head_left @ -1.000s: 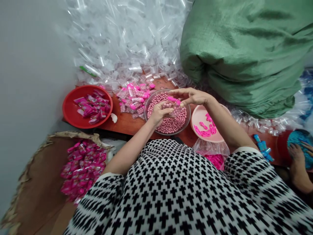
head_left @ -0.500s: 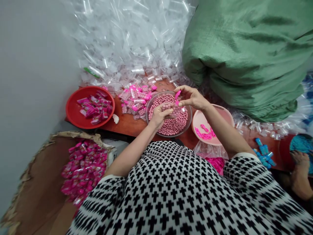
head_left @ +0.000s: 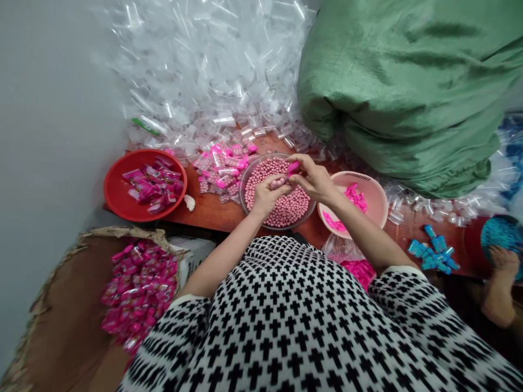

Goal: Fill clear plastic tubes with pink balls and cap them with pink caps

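Over a clear bowl (head_left: 242,200) of round pink beads (head_left: 286,213), my left hand (head_left: 266,197) grips a small clear container (head_left: 278,183) with pink beads inside. My right hand (head_left: 314,181) pinches a bright pink cap (head_left: 292,167) at the container's end; whether the two are joined is hidden by the fingers. Left of the bowl lies a heap of bead-filled containers with pink caps (head_left: 223,166). To the right is a pale pink basin (head_left: 379,202) with loose pink caps (head_left: 354,197) in it.
A red basin (head_left: 112,190) holds pink packets. Below it, an open carton (head_left: 61,305) contains more. Empty clear containers (head_left: 196,65) pile up behind, beside a big green sack (head_left: 400,98). Blue-filled containers (head_left: 435,250) and another person's hand (head_left: 504,261) at a blue-filled tub are on the right.
My right hand has brought the pink cap down closer to the container in my left hand. At the right, the other person's hand has moved, and more blue-filled containers show.
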The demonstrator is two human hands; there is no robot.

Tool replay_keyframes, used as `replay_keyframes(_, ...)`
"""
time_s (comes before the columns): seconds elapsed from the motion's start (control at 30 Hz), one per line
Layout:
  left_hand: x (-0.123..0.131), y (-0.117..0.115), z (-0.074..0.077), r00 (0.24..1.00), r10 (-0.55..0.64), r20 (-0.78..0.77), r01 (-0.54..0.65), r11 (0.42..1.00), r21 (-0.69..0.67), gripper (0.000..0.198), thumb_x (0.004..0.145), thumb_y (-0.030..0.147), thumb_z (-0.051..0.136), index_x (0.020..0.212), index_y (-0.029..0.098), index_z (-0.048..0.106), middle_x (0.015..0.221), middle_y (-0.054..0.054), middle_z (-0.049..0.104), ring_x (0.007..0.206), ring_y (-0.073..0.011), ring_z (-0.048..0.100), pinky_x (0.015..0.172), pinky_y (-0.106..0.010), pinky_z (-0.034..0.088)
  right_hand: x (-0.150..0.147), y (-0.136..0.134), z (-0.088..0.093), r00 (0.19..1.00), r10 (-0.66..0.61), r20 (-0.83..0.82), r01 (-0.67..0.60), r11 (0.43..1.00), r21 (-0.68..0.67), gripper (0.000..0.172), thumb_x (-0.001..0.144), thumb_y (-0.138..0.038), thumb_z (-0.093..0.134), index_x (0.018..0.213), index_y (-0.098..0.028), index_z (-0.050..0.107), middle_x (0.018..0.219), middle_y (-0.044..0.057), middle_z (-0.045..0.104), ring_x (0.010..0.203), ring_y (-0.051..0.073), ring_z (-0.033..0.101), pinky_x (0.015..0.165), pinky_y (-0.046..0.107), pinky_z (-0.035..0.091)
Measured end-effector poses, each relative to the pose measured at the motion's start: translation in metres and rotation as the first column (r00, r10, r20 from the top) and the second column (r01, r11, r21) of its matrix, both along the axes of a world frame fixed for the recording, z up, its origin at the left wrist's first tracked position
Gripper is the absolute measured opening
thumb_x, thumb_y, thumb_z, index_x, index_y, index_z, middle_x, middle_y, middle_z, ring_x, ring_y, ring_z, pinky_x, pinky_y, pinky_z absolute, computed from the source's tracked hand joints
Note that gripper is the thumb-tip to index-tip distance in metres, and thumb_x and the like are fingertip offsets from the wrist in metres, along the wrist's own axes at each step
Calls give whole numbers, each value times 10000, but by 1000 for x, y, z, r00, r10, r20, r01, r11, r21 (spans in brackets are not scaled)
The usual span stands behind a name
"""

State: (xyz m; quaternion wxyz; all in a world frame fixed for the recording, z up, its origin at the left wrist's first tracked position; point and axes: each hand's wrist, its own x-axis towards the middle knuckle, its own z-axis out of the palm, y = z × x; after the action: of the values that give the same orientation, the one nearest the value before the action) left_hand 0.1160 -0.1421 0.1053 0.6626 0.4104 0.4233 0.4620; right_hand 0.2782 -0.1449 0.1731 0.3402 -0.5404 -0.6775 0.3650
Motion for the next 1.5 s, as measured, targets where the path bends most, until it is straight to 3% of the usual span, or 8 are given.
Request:
replay_keyframes(0.37,7,-2,-2,996,25,81,-32,996,82,318,642,339,818,905,193,717,933,-31,732,881,-190,704,855,-364,579,43,-24,-60,740,-542,-399,459,840,-289,356,883,-440,453,1195,-282,389,781,-27,575,643,123,565,600,235,495)
replay_keyframes(0.5,8,-7,-8,999,19,33,-20,999,40,378,596,380,846,894,189,712,944,-43,735,886,-199,708,850,-364,587,109,-72,-88,758,-652,-11,601,704,-379,250,825,-427,552,939,-214,489,622,-50,527,504,105,475,509,213,418)
replay_keyframes(0.6,9,-13,-13,1000,-13,-6,13,1000,-10,414,574,416,856,881,182,707,922,-51,737,866,-206,712,849,-385,590,132,-103,-107,792,-465,395,608,655,-449,199,765,-319,667,794,-162,547,578,-28,559,506,104,513,559,225,428)
replay_keyframes(0.83,-1,-12,-23,997,38,-63,-41,998,-38,424,574,408,848,890,170,695,931,-62,737,901,-213,710,848,-375,585,76,-74,-117,822,-138,552,287,938,-193,256,929,-239,460,1080,-126,634,1104,143,686,1003,200,644,891,319,477)
replay_keyframes(1.0,-13,-14,-36,990,59,-131,-61,998,-13,394,605,376,824,913,169,694,958,-57,732,900,-196,706,872,-371,570,14,-28,-121,688,251,681,93,900,-426,330,943,-93,335,1111,-38,614,1101,256,667,1023,258,653,853,339,488)
replay_keyframes(1.2,-26,-15,-46,976,88,-200,-83,996,31,364,631,361,807,926,172,709,952,-56,737,915,-185,698,887,-347,552,7,-15,-123,665,301,684,44,898,-438,288,932,-127,408,992,-75,685,1051,208,703,976,234,670,827,298,489)
replay_keyframes(1.4,-25,-12,-47,979,45,-199,-35,998,54,359,607,399,811,872,171,728,923,-62,741,885,-204,689,859,-361,551,20,-11,-78,960,-63,271,102,986,-132,313,923,-349,530,1111,-151,682,925,62,728,743,150,659,732,262,508)
replay_keyframes(1.5,-20,-12,-48,984,27,-178,-15,998,69,377,576,423,824,834,165,732,887,-59,740,849,-202,684,832,-353,548,14,-7,-55,983,36,182,-40,999,16,297,869,-387,621,1071,-189,709,920,60,732,762,161,657,753,280,504)
